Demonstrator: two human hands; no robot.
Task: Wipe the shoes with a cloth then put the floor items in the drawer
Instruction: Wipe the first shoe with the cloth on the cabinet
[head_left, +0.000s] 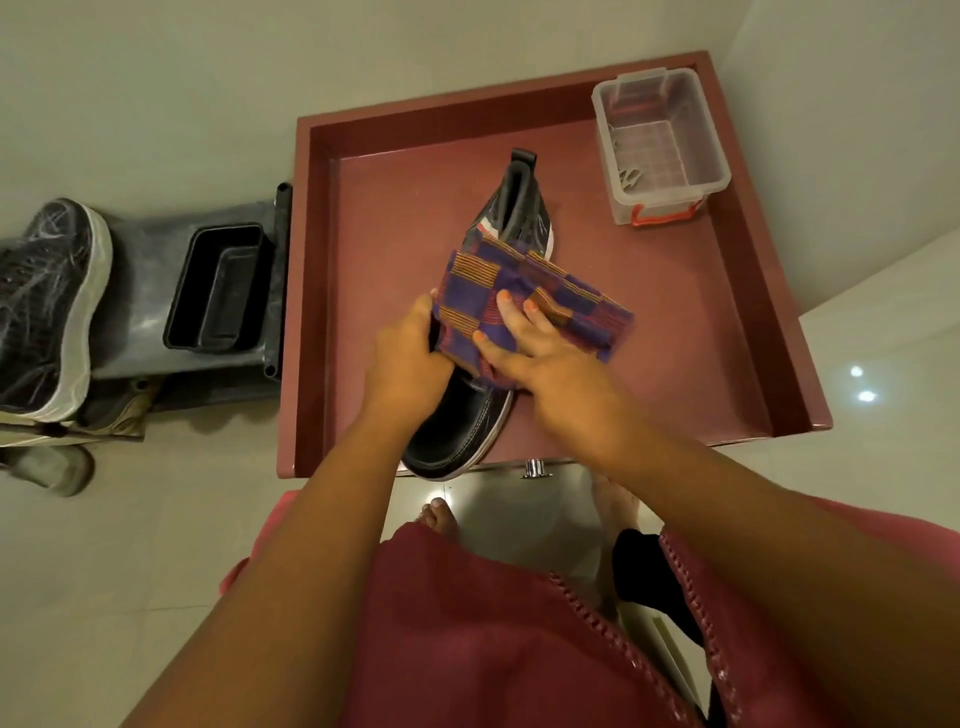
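Left hand (410, 353) grips glossy black shoe (457, 436), checked cloth (524, 301) draped.

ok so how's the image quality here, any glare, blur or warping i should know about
Head view: warm, dim light; two bright glare spots on the glossy floor at right; wide-angle warping bows the drawer edges; the grey shoe at far left looks soft and stretched; hands and cloth are reasonably sharp.

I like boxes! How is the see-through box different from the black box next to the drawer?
The clear box is see-through with a red handle; the black tub is dark and solid. The clear box sits inside the drawer, in its far right corner; the black tub sits outside, left of it. The clear box holds a few small things; the black tub looks empty. Both are open-topped rectangles.
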